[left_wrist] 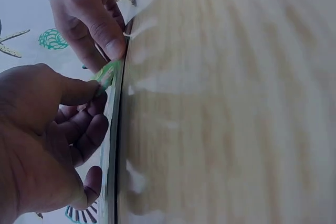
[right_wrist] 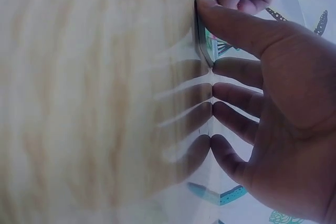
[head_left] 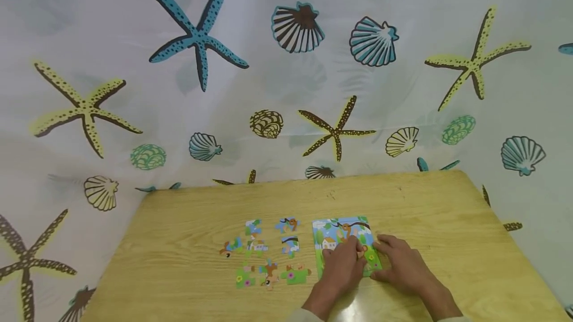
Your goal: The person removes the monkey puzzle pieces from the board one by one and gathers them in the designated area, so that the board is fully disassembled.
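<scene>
In the head view a puzzle board (head_left: 332, 224) lies on the table, showing a house, trees and a brown animal. My left hand (head_left: 342, 265) is over its lower middle. Between left thumb and fingertips I pinch a small puzzle piece (left_wrist: 108, 74), green where it shows in the left wrist view and tilted up from the board; the fingers partly hide it. My right hand (head_left: 405, 266) rests at the board's right side, the thumb against its edge near the lower right corner. In the right wrist view, the other right fingers (right_wrist: 235, 98) reach the tabletop, fairly straight.
Several loose puzzle pieces (head_left: 257, 245) lie left of the board, among them a green flowered piece (head_left: 296, 275) close to its lower left. The wooden table (head_left: 188, 242) meets a shell-and-starfish patterned cloth (head_left: 286, 83) along its back and sides.
</scene>
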`<move>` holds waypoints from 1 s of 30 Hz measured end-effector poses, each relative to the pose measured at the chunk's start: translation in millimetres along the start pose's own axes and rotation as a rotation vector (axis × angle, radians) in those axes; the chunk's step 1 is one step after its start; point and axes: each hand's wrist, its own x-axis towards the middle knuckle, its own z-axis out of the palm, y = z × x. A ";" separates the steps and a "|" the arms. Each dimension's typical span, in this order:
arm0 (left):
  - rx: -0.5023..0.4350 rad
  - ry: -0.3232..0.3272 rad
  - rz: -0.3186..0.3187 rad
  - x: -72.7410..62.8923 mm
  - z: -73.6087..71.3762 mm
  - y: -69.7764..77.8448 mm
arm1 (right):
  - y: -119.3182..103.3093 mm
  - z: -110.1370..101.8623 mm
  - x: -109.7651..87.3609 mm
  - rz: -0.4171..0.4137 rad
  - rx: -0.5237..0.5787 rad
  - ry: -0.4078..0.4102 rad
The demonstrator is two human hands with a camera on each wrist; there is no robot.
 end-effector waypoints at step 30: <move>-0.273 0.238 -0.400 -99.3 -142.6 -171.0 | -7.0 2.4 -2.0 0.034 0.017 -0.021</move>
